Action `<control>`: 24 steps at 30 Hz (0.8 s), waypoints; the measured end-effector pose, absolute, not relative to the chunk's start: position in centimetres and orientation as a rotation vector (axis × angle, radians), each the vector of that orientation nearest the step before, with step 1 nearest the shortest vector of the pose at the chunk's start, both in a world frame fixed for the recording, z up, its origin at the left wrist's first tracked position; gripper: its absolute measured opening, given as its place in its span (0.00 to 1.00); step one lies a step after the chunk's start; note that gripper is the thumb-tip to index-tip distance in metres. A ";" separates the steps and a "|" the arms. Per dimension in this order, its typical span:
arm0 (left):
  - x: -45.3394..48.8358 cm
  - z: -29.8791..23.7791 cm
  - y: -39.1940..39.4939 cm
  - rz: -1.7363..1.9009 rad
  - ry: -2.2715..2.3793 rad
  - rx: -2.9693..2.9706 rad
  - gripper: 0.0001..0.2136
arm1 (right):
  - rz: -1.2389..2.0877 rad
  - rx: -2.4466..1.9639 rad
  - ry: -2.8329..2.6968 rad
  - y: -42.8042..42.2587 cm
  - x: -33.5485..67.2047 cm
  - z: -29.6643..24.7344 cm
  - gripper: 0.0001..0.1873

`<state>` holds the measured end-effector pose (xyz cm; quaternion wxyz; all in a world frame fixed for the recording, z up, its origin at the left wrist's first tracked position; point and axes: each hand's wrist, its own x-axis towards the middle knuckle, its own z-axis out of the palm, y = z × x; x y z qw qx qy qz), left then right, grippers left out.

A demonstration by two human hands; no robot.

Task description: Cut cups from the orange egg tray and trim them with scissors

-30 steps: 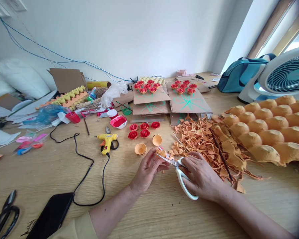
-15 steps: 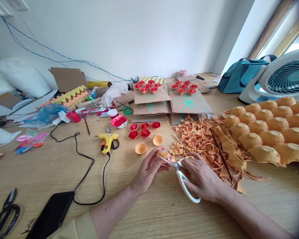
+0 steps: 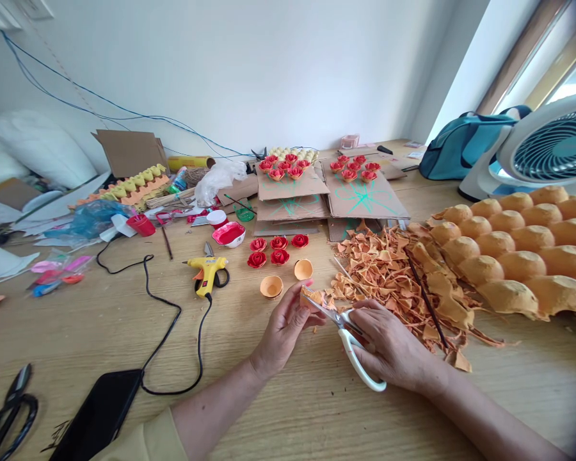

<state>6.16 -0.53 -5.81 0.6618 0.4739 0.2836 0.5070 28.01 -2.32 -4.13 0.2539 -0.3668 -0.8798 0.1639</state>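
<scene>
My left hand (image 3: 284, 328) pinches an orange egg carton piece (image 3: 315, 297) between thumb and fingers, low over the wooden table. White-handled scissors (image 3: 350, 342) are in my right hand (image 3: 388, 342), their blades laid against that piece. How far the blades are parted is hard to make out. Just beyond my left hand stand two trimmed orange cups (image 3: 271, 287), one set nearer than the other. Behind them several red paper roses (image 3: 279, 243) sit in two rows. A heap of orange carton scraps (image 3: 374, 262) lies beyond my right hand.
A large orange egg tray (image 3: 523, 250) fills the right side, below a fan (image 3: 552, 144) and a teal bag (image 3: 465, 147). A yellow glue gun (image 3: 205, 274) with its cord lies left, near a phone (image 3: 98, 410) and black scissors (image 3: 12, 410). Cardboard sheets (image 3: 365, 198) carry more roses.
My left hand has tilted the carton piece slightly, and its fingers have shifted a little. The scissors stay at the piece, my right hand almost in the same spot.
</scene>
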 end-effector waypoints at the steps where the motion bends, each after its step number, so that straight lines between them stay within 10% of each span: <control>1: 6.2 -5.7 -0.6 1.150 0.656 1.072 0.21 | 0.450 -0.991 -2.385 -2.3 28.0 -4.1 0.15; 24: 5.8 -6.0 0.0 1.012 0.526 0.898 0.15 | 0.321 -1.109 -2.409 -2.0 28.0 -3.8 0.10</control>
